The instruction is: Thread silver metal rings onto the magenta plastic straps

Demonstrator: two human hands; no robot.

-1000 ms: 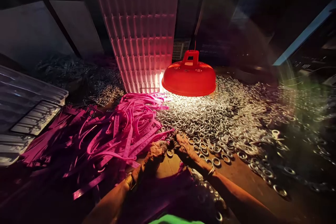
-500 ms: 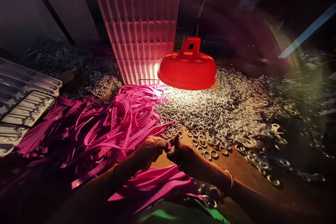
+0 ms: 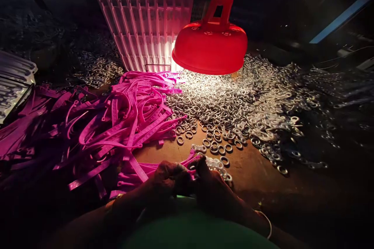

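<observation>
Where rings thin, hands meet, bare table rightward.

One lamp, two hands

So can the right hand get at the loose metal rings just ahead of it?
Probably yes: the metal rings lie just beyond the right hand on bare tabletop, with nothing between, though its grip looks busy with a pink strap.
</observation>
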